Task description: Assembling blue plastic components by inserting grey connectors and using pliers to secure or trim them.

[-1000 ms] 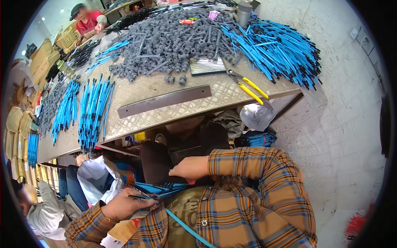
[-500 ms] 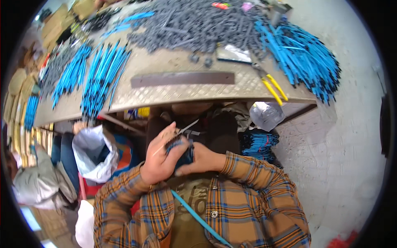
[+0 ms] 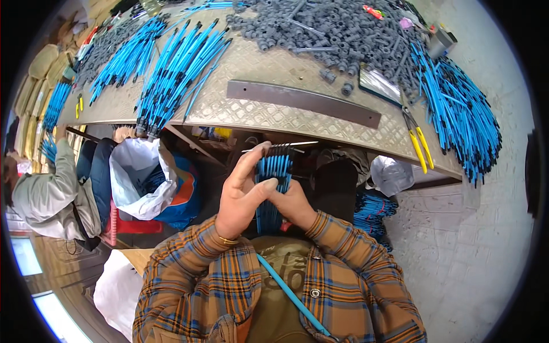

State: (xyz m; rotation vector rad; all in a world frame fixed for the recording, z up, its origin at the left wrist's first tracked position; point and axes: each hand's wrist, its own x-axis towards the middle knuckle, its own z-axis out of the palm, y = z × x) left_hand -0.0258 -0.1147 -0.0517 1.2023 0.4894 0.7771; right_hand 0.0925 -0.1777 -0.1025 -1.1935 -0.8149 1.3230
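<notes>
Between my two hands, in front of my chest, a bundle of thin blue rods with black ends (image 3: 274,166) stands upright. My left hand (image 3: 240,197) grips it from the left, thumb laid across its front and fingers up near the black tips. From the right, my right hand (image 3: 294,206) closes round its lower part, its fingers partly hidden behind the rods. A thin pale strip (image 3: 306,143) sticks out level behind the black tips; whether a hand holds it is unclear.
Ahead, the table (image 3: 234,117) bears a brown metal bar (image 3: 303,103), grey plastic fittings (image 3: 326,40), yellow-handled pliers (image 3: 420,143) and heaps of blue rods (image 3: 463,108). Left are a white sack (image 3: 134,183) and a seated person (image 3: 46,197). Tied rod bundles (image 3: 372,214) lie below right.
The bundle has come up into clear sight, black tips upward, and both hands have shifted on it. The whole view has also tilted, so the table appears slanted.
</notes>
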